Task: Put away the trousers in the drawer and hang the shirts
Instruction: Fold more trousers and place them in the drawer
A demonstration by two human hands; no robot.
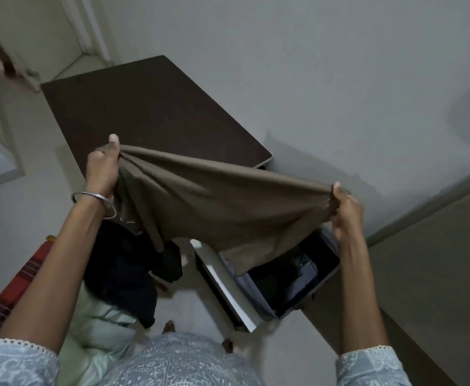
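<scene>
Olive-brown trousers point(214, 207) hang stretched between both hands at mid frame. My left hand point(103, 171) grips one bunched end, a metal bangle on its wrist. My right hand point(346, 210) pinches the other end. The cloth sags over an open drawer point(236, 296) with a white front, which holds dark folded clothes point(286, 285). A dark garment point(128, 274) and a pale green one point(100, 330) lie heaped at lower left, partly hidden by my left forearm.
A dark brown tabletop point(144, 112) stands above the drawer, against a pale wall point(311, 65). A red checked cloth point(14, 296) lies at the lower left edge. Pale floor point(183, 307) shows between the clothes heap and the drawer.
</scene>
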